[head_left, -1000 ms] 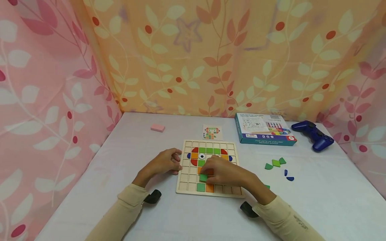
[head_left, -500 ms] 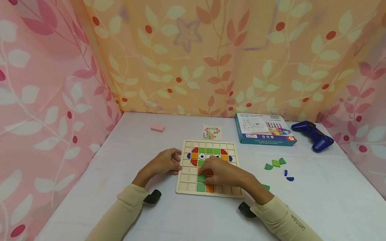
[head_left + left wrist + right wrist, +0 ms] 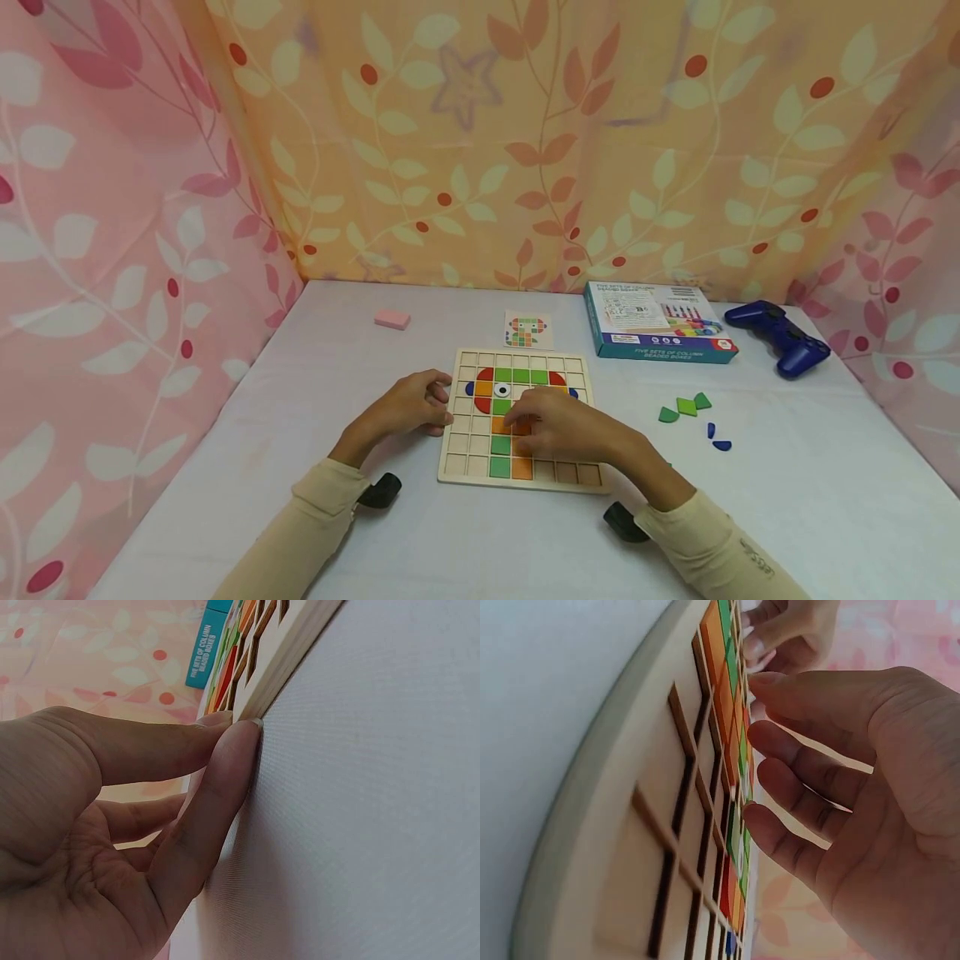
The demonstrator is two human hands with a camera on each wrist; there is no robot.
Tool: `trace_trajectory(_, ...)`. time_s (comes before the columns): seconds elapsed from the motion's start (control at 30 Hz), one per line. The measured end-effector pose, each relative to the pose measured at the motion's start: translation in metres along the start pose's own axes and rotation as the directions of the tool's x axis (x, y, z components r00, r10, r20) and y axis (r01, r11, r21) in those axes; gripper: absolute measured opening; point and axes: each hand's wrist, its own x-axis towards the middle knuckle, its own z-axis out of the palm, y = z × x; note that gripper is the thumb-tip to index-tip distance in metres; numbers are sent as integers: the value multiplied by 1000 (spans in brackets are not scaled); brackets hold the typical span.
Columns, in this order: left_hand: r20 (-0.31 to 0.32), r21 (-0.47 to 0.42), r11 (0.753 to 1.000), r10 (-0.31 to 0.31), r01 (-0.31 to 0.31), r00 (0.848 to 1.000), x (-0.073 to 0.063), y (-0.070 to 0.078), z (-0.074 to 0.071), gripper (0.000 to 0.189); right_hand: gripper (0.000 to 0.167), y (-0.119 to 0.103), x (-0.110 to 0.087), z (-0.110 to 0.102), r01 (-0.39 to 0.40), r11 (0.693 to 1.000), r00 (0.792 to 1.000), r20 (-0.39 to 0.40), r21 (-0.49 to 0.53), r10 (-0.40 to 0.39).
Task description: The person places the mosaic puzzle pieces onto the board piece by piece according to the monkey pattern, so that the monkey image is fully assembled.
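My left hand (image 3: 408,406) pinches the left edge of a wooden grid board (image 3: 457,465); in the left wrist view thumb and finger meet at the board's rim (image 3: 274,682). Over the middle of the board hovers my right hand (image 3: 573,425), its fingers loosely bent. The right wrist view shows nothing between those fingers (image 3: 776,829). A green square tile (image 3: 501,446) lies in its cell left of the right fingertips, above another green tile (image 3: 499,467) and an orange tile (image 3: 522,468). Higher up are red, orange, green, blue and eye tiles, partly hidden by the right hand.
A small pattern card (image 3: 528,330) lies behind the board, with a boxed set (image 3: 660,321) and a blue game controller (image 3: 778,337) to its right. Loose green pieces (image 3: 686,406) and blue pieces (image 3: 722,445) lie at right. A pink block (image 3: 392,319) sits back left.
My right hand has set the green tile into its cell, let go and shifted slightly right and up. The left hand has stayed at the board's edge.
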Motion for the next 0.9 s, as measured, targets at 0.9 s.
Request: trace_trajectory(0.9,4,10,1000,7,-7,1000,0,-2,-1,62,32,77,-84,-56,-236,972,952,-200,8,233)
